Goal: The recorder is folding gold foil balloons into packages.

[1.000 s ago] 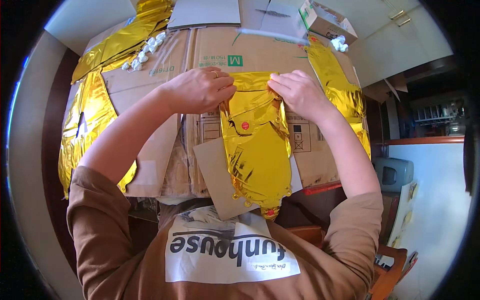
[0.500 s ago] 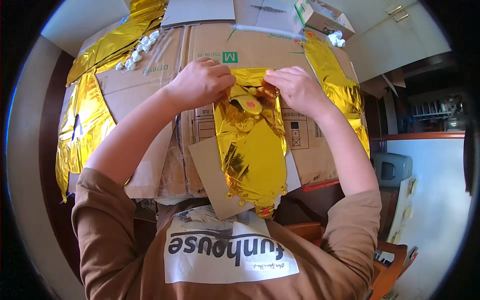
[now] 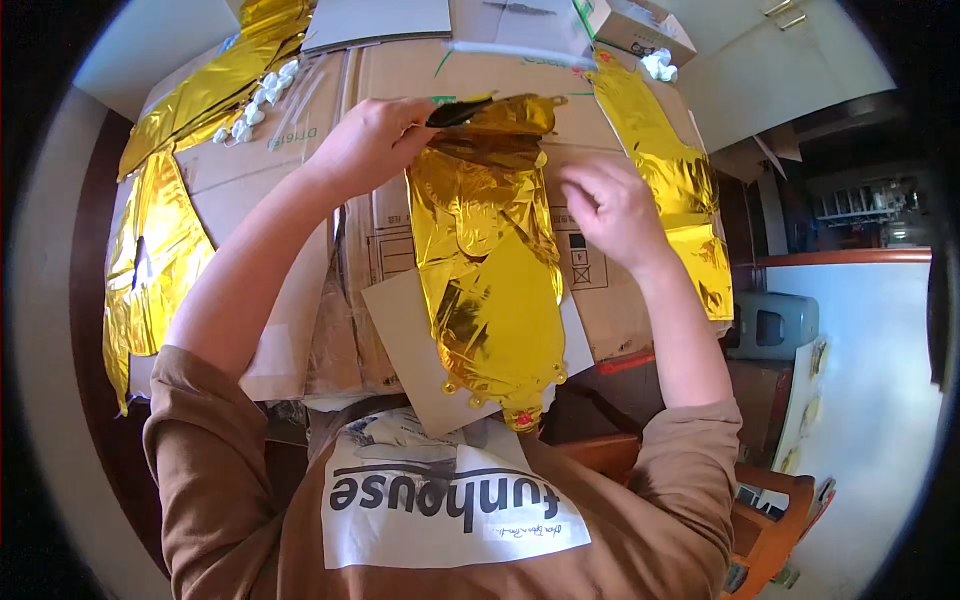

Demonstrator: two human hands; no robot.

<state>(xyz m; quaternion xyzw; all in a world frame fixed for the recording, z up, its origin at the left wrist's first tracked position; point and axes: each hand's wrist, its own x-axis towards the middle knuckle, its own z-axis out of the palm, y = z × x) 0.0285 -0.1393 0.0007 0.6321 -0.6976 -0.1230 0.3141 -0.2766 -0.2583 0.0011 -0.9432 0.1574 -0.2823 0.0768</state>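
Observation:
A flat, uninflated gold foil balloon (image 3: 490, 270) lies lengthwise on flattened brown cardboard (image 3: 300, 180) in front of me. My left hand (image 3: 375, 140) pinches the balloon's far upper edge, lifting and folding it toward me so a dark underside shows. My right hand (image 3: 610, 205) hovers beside the balloon's right edge with fingers apart, holding nothing. The balloon's near end hangs over the cardboard edge toward my chest.
More gold foil balloons lie at the left (image 3: 150, 260), far left top (image 3: 215, 80) and right (image 3: 670, 170). Small white pieces (image 3: 255, 100) sit on the cardboard far left. A small box (image 3: 635, 25) and grey card sheet (image 3: 375, 20) lie at the far edge. A wooden chair (image 3: 770, 520) is lower right.
My right hand has let go of the balloon's top edge and moved down to the right. My left hand has raised and folded the top edge.

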